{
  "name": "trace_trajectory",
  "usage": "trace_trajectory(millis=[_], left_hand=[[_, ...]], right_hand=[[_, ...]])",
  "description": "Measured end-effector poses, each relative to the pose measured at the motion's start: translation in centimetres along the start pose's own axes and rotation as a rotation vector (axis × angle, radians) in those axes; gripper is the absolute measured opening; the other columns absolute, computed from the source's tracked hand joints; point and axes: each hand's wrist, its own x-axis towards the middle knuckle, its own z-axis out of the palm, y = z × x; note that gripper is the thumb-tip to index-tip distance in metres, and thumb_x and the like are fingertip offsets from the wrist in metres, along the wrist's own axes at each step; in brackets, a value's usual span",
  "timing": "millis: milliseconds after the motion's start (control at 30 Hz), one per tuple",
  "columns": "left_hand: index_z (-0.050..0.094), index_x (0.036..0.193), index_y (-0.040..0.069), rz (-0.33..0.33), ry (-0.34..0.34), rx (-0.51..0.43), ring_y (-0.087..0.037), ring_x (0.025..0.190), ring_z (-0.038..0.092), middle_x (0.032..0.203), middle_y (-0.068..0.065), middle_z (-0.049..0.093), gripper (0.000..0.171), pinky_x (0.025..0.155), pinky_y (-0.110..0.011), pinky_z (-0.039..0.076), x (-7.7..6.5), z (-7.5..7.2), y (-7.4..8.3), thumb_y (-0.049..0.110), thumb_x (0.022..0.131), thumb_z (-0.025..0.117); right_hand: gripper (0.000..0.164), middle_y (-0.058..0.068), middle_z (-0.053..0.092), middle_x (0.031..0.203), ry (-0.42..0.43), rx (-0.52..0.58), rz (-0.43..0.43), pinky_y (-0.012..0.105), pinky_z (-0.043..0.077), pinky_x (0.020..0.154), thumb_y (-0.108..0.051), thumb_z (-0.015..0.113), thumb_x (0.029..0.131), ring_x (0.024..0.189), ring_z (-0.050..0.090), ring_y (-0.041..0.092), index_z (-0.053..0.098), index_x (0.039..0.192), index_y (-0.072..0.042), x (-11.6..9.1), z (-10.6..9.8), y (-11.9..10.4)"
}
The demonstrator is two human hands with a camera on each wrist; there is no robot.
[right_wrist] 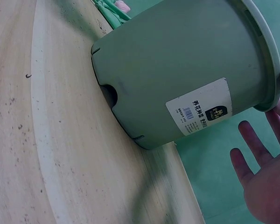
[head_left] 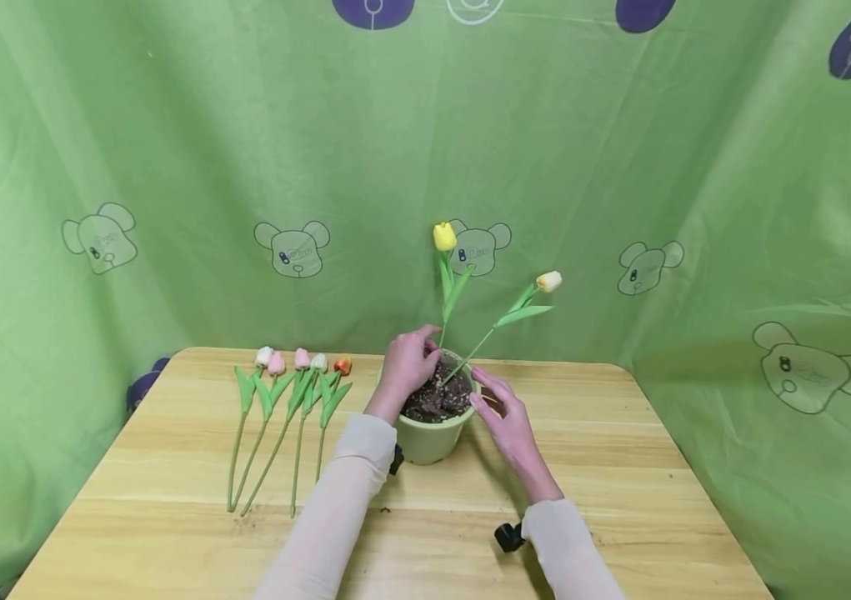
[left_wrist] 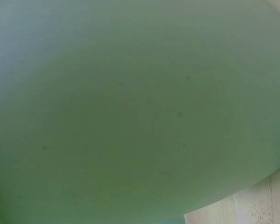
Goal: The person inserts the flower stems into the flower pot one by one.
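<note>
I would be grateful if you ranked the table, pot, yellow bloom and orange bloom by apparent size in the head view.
1. Table
2. Pot
3. Yellow bloom
4. Orange bloom

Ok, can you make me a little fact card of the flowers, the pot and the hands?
Pot: green, with soil inside
Yellow tulip: nearly upright, stem's bottom hidden
White-and-yellow tulip: stem in soil, leaning right
Lying tulips: five, on the table, left of the pot
Left hand: at the yellow tulip's stem; grip unclear
Right hand: touching the pot's rim
</note>
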Motion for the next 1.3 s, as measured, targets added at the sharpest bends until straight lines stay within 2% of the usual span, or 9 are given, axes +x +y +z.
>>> trace_trajectory(millis=[100, 200, 300, 500, 600, 800, 933, 1100, 1300], left_hand=[[0.062, 0.137, 0.013, -0.011, 0.009, -0.032, -0.026, 0.097, 0.074, 0.106, -0.007, 0.078, 0.045, 0.097, -0.043, 0.061, 0.0, 0.1, -0.1, 0.014, 0.094, 0.075], [0.062, 0.137, 0.014, -0.031, 0.028, -0.074, -0.023, 0.091, 0.074, 0.105, -0.007, 0.078, 0.046, 0.088, -0.037, 0.064, -0.1, 0.1, -0.1, 0.011, 0.093, 0.075], [0.063, 0.136, 0.013, -0.044, 0.048, -0.102, -0.021, 0.088, 0.074, 0.104, -0.008, 0.077, 0.046, 0.081, -0.031, 0.065, -0.2, 0.1, 0.0, 0.009, 0.092, 0.076], [0.065, 0.132, 0.013, -0.066, 0.056, -0.106, -0.020, 0.088, 0.074, 0.105, -0.007, 0.077, 0.042, 0.079, -0.028, 0.064, -0.4, 0.1, 0.2, 0.009, 0.092, 0.077], [0.067, 0.130, 0.013, -0.081, 0.072, -0.123, -0.019, 0.087, 0.074, 0.104, -0.007, 0.077, 0.041, 0.077, -0.027, 0.064, -0.5, 0.0, 0.3, 0.008, 0.091, 0.077], [0.069, 0.126, 0.013, -0.098, 0.131, -0.186, -0.018, 0.084, 0.073, 0.102, -0.007, 0.076, 0.037, 0.072, -0.024, 0.064, -0.4, 0.0, 0.3, 0.008, 0.090, 0.077], [0.071, 0.124, 0.011, -0.077, 0.167, -0.246, -0.018, 0.084, 0.074, 0.102, -0.007, 0.077, 0.034, 0.074, -0.025, 0.064, -0.4, -0.2, 0.4, 0.009, 0.090, 0.078], [0.071, 0.122, 0.007, -0.028, 0.199, -0.313, -0.022, 0.086, 0.074, 0.103, -0.009, 0.076, 0.030, 0.077, -0.028, 0.065, -0.6, -1.7, 0.6, 0.010, 0.093, 0.075], [0.069, 0.125, 0.007, -0.005, 0.225, -0.375, -0.028, 0.093, 0.073, 0.108, -0.011, 0.075, 0.029, 0.084, -0.036, 0.065, -1.8, -5.3, -0.3, 0.014, 0.097, 0.072]], right_hand=[[0.048, 0.027, 0.049, 0.152, 0.002, -0.007, 0.000, 0.065, 0.036, 0.120, -0.005, 0.064, 0.101, 0.137, 0.048, 0.048, 0.051, 0.147, 0.005, 0.0, 0.0, 0.4], [0.048, 0.023, 0.049, 0.153, 0.012, -0.010, -0.004, 0.063, 0.037, 0.121, -0.008, 0.064, 0.102, 0.138, 0.048, 0.046, 0.053, 0.147, 0.001, 0.2, 0.0, 1.8], [0.048, 0.023, 0.049, 0.153, 0.015, -0.002, -0.006, 0.063, 0.036, 0.121, -0.008, 0.064, 0.102, 0.138, 0.048, 0.046, 0.053, 0.147, 0.000, 0.2, 0.0, 2.0], [0.049, 0.027, 0.048, 0.153, 0.000, -0.019, 0.031, 0.061, 0.037, 0.121, -0.005, 0.063, 0.101, 0.138, 0.048, 0.046, 0.050, 0.147, 0.006, -0.4, 0.0, -0.4], [0.049, 0.026, 0.047, 0.154, -0.002, -0.026, 0.039, 0.059, 0.038, 0.121, -0.006, 0.064, 0.101, 0.139, 0.048, 0.044, 0.050, 0.147, 0.006, -0.5, 0.0, -0.5], [0.049, 0.027, 0.046, 0.154, -0.011, -0.008, 0.024, 0.064, 0.035, 0.121, -0.007, 0.063, 0.102, 0.139, 0.046, 0.049, 0.049, 0.148, 0.006, -0.5, 0.0, -0.5], [0.049, 0.027, 0.046, 0.154, -0.006, -0.013, 0.032, 0.064, 0.035, 0.121, -0.006, 0.063, 0.102, 0.139, 0.046, 0.049, 0.050, 0.147, 0.006, -0.5, -0.3, -0.4], [0.049, 0.026, 0.046, 0.155, 0.001, -0.011, 0.042, 0.064, 0.034, 0.122, -0.006, 0.063, 0.102, 0.140, 0.046, 0.049, 0.050, 0.147, 0.005, -0.5, -0.5, -0.4], [0.049, 0.028, 0.045, 0.155, -0.012, 0.007, 0.028, 0.066, 0.034, 0.121, -0.005, 0.063, 0.101, 0.139, 0.045, 0.052, 0.049, 0.147, 0.007, -0.1, -0.2, -0.4]])
